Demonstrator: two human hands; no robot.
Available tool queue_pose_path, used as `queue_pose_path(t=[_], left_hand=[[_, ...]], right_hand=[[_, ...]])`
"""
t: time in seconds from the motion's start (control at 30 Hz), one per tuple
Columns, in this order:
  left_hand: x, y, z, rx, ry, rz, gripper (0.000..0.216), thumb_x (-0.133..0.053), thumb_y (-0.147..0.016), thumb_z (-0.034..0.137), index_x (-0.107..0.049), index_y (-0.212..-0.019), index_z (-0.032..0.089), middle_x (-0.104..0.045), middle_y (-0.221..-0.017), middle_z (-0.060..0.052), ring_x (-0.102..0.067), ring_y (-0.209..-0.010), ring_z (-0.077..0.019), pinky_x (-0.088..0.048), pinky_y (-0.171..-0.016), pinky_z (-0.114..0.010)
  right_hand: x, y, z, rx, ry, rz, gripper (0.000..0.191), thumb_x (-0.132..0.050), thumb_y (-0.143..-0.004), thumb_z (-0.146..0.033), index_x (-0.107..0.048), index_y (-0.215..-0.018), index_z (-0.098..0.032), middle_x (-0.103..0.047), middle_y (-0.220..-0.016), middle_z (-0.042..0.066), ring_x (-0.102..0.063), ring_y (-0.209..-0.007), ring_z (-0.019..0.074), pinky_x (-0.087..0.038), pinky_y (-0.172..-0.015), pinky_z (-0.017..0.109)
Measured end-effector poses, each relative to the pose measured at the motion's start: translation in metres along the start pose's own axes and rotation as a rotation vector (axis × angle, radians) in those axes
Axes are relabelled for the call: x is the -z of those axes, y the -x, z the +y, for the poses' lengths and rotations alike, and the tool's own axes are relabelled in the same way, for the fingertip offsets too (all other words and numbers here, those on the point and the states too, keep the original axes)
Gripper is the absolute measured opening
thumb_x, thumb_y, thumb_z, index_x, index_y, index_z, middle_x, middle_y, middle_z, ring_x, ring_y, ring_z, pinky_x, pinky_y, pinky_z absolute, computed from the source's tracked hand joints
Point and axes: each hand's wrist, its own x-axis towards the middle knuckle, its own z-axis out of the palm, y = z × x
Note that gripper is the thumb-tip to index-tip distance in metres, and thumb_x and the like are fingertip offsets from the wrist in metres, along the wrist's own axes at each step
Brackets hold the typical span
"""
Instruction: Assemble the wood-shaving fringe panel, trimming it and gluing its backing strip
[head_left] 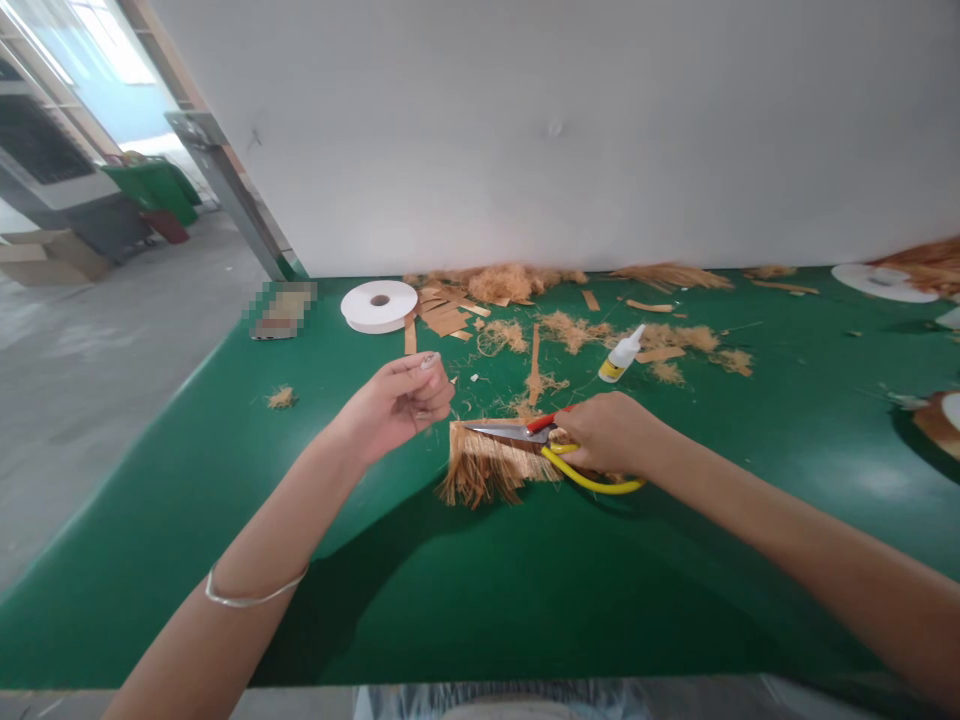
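And there, right across my view, spread the broad glossy green desk (480, 590), with a flat brown fringe of dry, straw-like fibre (480, 475) lying on it in front of the hands, strands splayed toward the near side. It looked light, easily nudged along that smooth top: soft and loose at the strand ends, stiffer, I reckoned, along the flat far edge. That edge was where I would have taken hold, pinching gently near the left corner, since the strands looked likely to fray or pull out.

Then came the right hand (604, 430), wrapped firmly around the metal scissors with red and yellow handles (517, 434), their blades lying over the fringe's far edge, tips pointing left! The left hand (412, 395) hung just beyond the fringe's left corner, apart from it, fingers curled in and thumb against them; whether it pinched some tiny scrap, I couldn't tell.

Now for lettering! The flat white roll with a brown core (401, 302) showed no writing on its face. Smaller again, the little white nozzle bottle with a yellow label (621, 358) lay tilted beyond the right hand, its print too small to read. No brand came through anywhere.
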Motion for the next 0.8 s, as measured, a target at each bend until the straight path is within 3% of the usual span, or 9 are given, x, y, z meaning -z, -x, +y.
queue_pose_path(t=[0.27, 0.4, 0.6, 0.8], left_hand=[[0.0, -0.001, 0.0, 0.003, 0.0, 0.019, 0.032, -0.059, -0.081, 0.019, -0.04, -0.055, 0.015, -0.024, -0.054, 0.005, -0.027, -0.047, -0.007, -0.026, -0.044, -0.02], [0.001, -0.002, -0.001, 0.0, -0.003, 0.01, 0.031, -0.06, -0.08, 0.019, -0.041, -0.056, 0.015, -0.023, -0.054, 0.005, -0.027, -0.047, -0.0068, -0.026, -0.044, -0.02], [0.001, 0.0, 0.005, -0.025, -0.028, 0.009, 0.031, -0.06, -0.079, 0.02, -0.041, -0.056, 0.015, -0.022, -0.054, 0.005, -0.026, -0.047, -0.0064, -0.023, -0.044, -0.02], [-0.007, -0.008, 0.025, -0.172, -0.13, 0.092, 0.032, -0.052, -0.083, 0.014, -0.038, -0.054, 0.016, -0.019, -0.053, 0.006, -0.024, -0.045, -0.0062, -0.023, -0.043, -0.02]], right_hand=[[0.004, 0.005, -0.001, -0.039, -0.019, -0.033, 0.029, -0.048, -0.081, -0.04, -0.063, -0.078, -0.016, -0.066, -0.067, 0.009, -0.06, -0.057, 0.0179, -0.028, -0.046, 0.024], [0.002, 0.009, 0.001, -0.113, -0.08, -0.071, 0.029, -0.046, -0.083, -0.039, -0.063, -0.087, -0.016, -0.067, -0.073, 0.009, -0.061, -0.059, 0.0181, -0.028, -0.046, 0.024], [-0.004, 0.016, 0.009, -0.179, -0.24, 0.022, 0.021, -0.047, -0.081, -0.033, -0.061, -0.086, -0.018, -0.067, -0.091, 0.007, -0.061, -0.076, 0.0206, -0.034, -0.053, 0.025], [0.009, 0.028, 0.018, -0.336, -0.5, 0.114, 0.02, -0.046, -0.079, -0.036, -0.056, -0.078, -0.018, -0.061, -0.071, 0.004, -0.053, -0.058, 0.0141, -0.031, -0.047, 0.023]])
